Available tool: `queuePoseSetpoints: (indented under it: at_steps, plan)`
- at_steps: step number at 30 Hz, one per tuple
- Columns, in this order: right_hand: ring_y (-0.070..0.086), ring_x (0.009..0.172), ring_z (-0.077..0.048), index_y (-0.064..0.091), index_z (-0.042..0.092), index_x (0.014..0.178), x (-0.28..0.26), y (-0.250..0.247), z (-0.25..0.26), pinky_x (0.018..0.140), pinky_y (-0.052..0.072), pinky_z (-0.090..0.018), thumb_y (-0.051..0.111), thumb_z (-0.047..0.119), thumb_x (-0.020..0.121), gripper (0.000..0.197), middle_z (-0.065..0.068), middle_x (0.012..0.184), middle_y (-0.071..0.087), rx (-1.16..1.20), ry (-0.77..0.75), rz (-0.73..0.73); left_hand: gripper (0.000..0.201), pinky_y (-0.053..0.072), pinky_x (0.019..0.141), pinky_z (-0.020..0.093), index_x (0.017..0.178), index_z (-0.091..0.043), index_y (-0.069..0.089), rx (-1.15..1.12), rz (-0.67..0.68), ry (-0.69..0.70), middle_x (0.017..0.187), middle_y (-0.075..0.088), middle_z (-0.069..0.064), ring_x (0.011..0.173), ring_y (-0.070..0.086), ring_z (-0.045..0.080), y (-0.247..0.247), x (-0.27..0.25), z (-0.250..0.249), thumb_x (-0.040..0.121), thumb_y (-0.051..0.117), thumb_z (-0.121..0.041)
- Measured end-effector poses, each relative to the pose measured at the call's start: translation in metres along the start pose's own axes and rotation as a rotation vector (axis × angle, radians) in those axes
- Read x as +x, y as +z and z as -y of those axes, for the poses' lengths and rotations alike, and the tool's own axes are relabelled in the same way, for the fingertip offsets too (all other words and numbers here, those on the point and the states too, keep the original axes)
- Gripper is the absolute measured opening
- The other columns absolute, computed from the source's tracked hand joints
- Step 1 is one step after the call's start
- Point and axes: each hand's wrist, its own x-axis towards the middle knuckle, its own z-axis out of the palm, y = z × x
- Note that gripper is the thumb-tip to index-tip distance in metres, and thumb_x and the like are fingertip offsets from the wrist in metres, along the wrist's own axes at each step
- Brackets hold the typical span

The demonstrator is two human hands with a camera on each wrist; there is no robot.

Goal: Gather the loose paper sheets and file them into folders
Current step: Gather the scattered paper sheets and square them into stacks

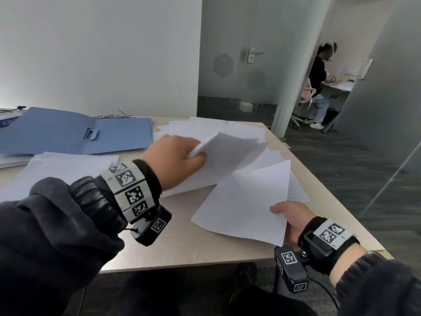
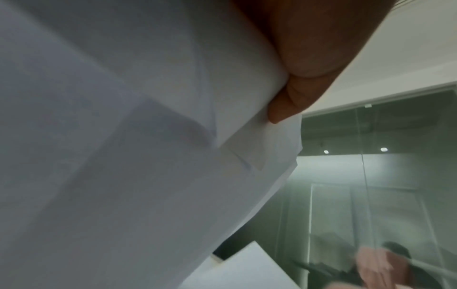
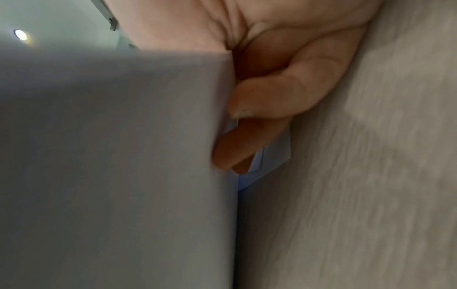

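The left hand (image 1: pixel 176 159) pinches a small sheaf of sheets (image 1: pixel 227 156) lifted over the scattered papers (image 1: pixel 227 126) on the table (image 1: pixel 205 247). The right hand (image 1: pixel 293 221) grips what looks like a single sheet (image 1: pixel 246 201) by its near corner. An open blue folder (image 1: pixel 75 133) lies well to the left.

Bare bench (image 1: pixel 182 252) surface lies along the near edge, between the two hands and in front of the held sheets. Loose sheets (image 1: pixel 227 126) cover the far right of the bench; an open blue folder (image 1: pixel 68 133) occupies the far left, with a paper stack (image 1: pixel 57 169) just before it.
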Motion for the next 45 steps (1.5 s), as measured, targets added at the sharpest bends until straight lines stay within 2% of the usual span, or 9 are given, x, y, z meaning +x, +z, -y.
queuePoseSetpoints:
  at_steps: [8, 12, 16, 23, 28, 33, 37, 41, 45]
  plan:
    - [0.065, 0.108, -0.045, 0.059, 0.004, 0.117, -0.002, 0.001, -0.001, 0.098, 0.045, -0.070, 0.054, 0.003, 0.095, 0.022, -0.025, 0.118, 0.067, 0.014, 0.010, 0.019, 0.041, 0.022, 0.045, 0.019, 0.059, -0.016, 0.038, -0.122, -0.305, 0.193, 0.051, 0.037, 0.002, 0.046, 0.034, 0.012, -0.011, 0.012, -0.003, 0.094, 0.058, -0.021]
    - [0.070, 0.090, -0.040, 0.060, -0.001, 0.114, -0.007, 0.001, -0.002, 0.080, 0.057, -0.053, 0.056, 0.006, 0.096, 0.020, -0.025, 0.108, 0.070, 0.041, 0.000, 0.037, 0.017, 0.052, 0.080, 0.021, 0.104, -0.036, 0.074, -0.008, 0.100, 0.374, 0.098, 0.073, -0.017, 0.087, 0.064, -0.004, 0.020, 0.005, 0.003, 0.093, 0.063, -0.029]
    - [0.073, 0.065, -0.032, 0.070, 0.000, 0.106, -0.011, -0.002, -0.002, 0.056, 0.058, -0.038, 0.059, 0.014, 0.096, 0.021, -0.018, 0.088, 0.075, 0.074, -0.054, 0.114, 0.031, 0.032, 0.114, 0.033, 0.124, -0.047, 0.064, 0.083, 0.493, 0.410, 0.137, 0.056, -0.025, 0.131, 0.043, -0.004, 0.048, -0.001, 0.023, 0.094, 0.063, -0.042]
    - [0.068, 0.111, -0.037, 0.071, 0.022, 0.121, -0.007, 0.004, 0.001, 0.102, 0.049, -0.056, 0.047, 0.070, 0.093, 0.060, -0.012, 0.119, 0.073, 0.104, 0.011, 0.211, 0.049, 0.020, 0.120, 0.039, 0.135, -0.051, 0.051, 0.148, 0.914, 0.328, 0.150, 0.037, -0.030, 0.141, 0.028, -0.003, 0.074, -0.017, 0.038, 0.089, 0.066, -0.047]
    - [0.064, 0.112, -0.046, 0.062, -0.003, 0.125, 0.000, 0.009, -0.007, 0.101, 0.047, -0.063, 0.059, 0.004, 0.095, 0.031, -0.027, 0.116, 0.070, -0.154, -0.040, 0.159, 0.090, 0.010, 0.120, 0.035, 0.137, -0.070, 0.026, 0.147, 1.064, 0.222, 0.152, 0.017, -0.043, 0.145, 0.015, -0.007, 0.077, -0.024, 0.049, 0.058, 0.068, -0.080]
    - [0.062, 0.114, -0.048, 0.062, -0.010, 0.118, 0.009, 0.004, -0.008, 0.105, 0.045, -0.059, 0.053, -0.012, 0.090, 0.029, -0.029, 0.118, 0.067, -0.205, -0.089, 0.125, 0.109, 0.014, 0.123, 0.038, 0.148, -0.054, 0.024, 0.043, 0.856, -0.136, 0.163, 0.007, -0.022, 0.149, 0.016, 0.007, 0.060, -0.015, 0.059, 0.052, 0.047, -0.099]
    - [0.065, 0.101, -0.042, 0.063, -0.008, 0.112, 0.010, 0.002, -0.007, 0.100, 0.049, -0.055, 0.055, -0.010, 0.086, 0.027, -0.031, 0.119, 0.066, -0.178, -0.090, 0.131, 0.099, 0.022, 0.119, 0.039, 0.156, -0.035, 0.012, 0.256, 0.703, -0.490, 0.166, 0.007, 0.005, 0.148, 0.027, 0.025, 0.057, -0.009, 0.092, 0.077, 0.053, -0.079]
    - [0.065, 0.093, -0.041, 0.061, -0.009, 0.117, 0.008, 0.009, -0.010, 0.096, 0.048, -0.057, 0.068, 0.003, 0.064, 0.055, -0.030, 0.105, 0.067, -0.185, -0.097, 0.180, 0.091, 0.024, 0.116, 0.033, 0.157, -0.032, 0.011, 0.123, 0.725, -0.527, 0.163, 0.021, 0.003, 0.145, 0.031, 0.023, 0.057, -0.011, 0.097, 0.087, 0.056, -0.067]
    - [0.066, 0.110, -0.046, 0.065, -0.003, 0.118, 0.002, 0.020, -0.009, 0.104, 0.045, -0.062, 0.070, 0.006, 0.080, 0.039, -0.027, 0.116, 0.069, -0.194, -0.071, 0.242, 0.081, 0.024, 0.112, 0.029, 0.156, -0.035, 0.019, -0.104, 0.629, -0.501, 0.162, 0.023, -0.004, 0.146, 0.028, 0.018, 0.060, -0.008, 0.087, 0.090, 0.063, -0.052]
